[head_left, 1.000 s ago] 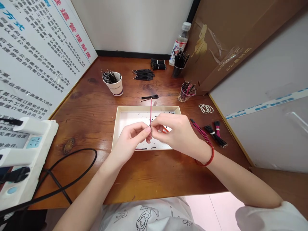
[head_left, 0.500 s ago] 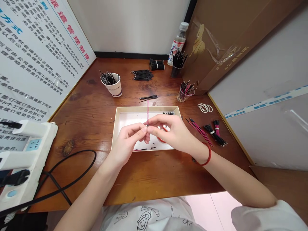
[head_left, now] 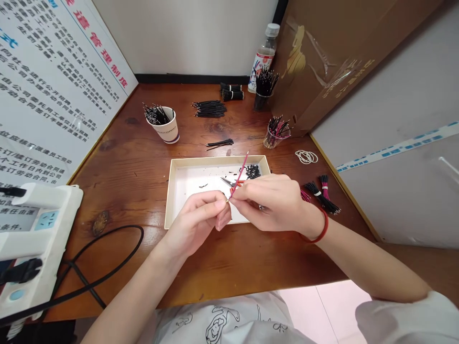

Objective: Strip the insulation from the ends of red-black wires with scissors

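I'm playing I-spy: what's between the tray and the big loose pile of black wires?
In the head view, a few black wires lie on the table between the tray and the big pile.

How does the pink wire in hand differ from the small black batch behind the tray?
Colour: the pink wire is pink; the small black batch is black.
Count: the pink wire is single; the small black batch has several strands.
Pose: the pink wire slants up from the fingers; the small black batch lies on the table.
Shared: both are thin.
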Action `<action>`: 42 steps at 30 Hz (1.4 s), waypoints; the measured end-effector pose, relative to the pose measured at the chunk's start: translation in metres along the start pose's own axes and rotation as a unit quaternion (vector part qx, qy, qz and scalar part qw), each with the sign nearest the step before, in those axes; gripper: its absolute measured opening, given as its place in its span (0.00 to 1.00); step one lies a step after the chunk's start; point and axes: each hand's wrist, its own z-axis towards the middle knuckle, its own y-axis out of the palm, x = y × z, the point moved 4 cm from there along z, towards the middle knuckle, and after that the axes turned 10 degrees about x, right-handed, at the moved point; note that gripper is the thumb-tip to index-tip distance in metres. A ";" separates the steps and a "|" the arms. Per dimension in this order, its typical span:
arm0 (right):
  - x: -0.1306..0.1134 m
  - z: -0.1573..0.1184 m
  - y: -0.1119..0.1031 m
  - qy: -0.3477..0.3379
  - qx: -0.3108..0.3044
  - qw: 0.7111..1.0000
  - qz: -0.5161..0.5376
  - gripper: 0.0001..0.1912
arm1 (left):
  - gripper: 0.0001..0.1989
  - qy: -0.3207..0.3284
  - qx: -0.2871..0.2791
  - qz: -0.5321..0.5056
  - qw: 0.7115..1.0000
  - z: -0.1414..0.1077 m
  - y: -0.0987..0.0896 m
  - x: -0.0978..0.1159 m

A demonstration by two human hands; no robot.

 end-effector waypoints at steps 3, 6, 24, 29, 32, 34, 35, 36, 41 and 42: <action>0.020 0.003 -0.019 0.065 0.009 0.997 -0.039 0.12 | 0.17 -0.007 0.003 -0.019 1.000 -0.002 -0.002 0.002; 0.051 -0.002 -0.045 0.165 0.109 0.976 -0.092 0.11 | 0.17 0.023 0.024 0.046 0.998 -0.004 -0.009 0.007; 0.037 -0.020 0.007 0.443 -0.015 0.847 0.295 0.13 | 0.12 0.239 0.135 0.538 0.797 -0.005 -0.007 0.006; 0.073 -0.007 -0.029 0.430 0.133 0.880 0.151 0.10 | 0.08 0.228 0.094 0.553 0.796 -0.006 -0.009 -0.004; 0.123 -0.008 -0.064 0.416 0.222 0.878 -0.088 0.08 | 0.09 0.230 0.013 0.590 0.774 -0.006 -0.008 -0.010; 0.153 -0.015 -0.066 0.440 0.151 0.869 -0.169 0.09 | 0.05 0.213 -0.039 0.614 0.759 -0.005 -0.006 -0.015; 0.164 -0.018 -0.064 0.443 0.130 0.868 -0.183 0.09 | 0.05 0.206 -0.056 0.621 0.754 -0.005 -0.005 -0.017; 0.170 -0.022 -0.060 0.445 0.107 0.868 -0.192 0.08 | 0.07 0.203 -0.065 0.623 0.753 -0.005 -0.003 -0.019; 0.163 -0.035 -0.051 0.434 0.039 0.873 -0.220 0.11 | 0.10 0.246 -0.058 0.621 0.742 -0.005 0.004 -0.025; 0.156 -0.037 -0.054 0.433 0.036 0.871 -0.229 0.13 | 0.10 0.259 -0.056 0.624 0.735 -0.006 0.005 -0.026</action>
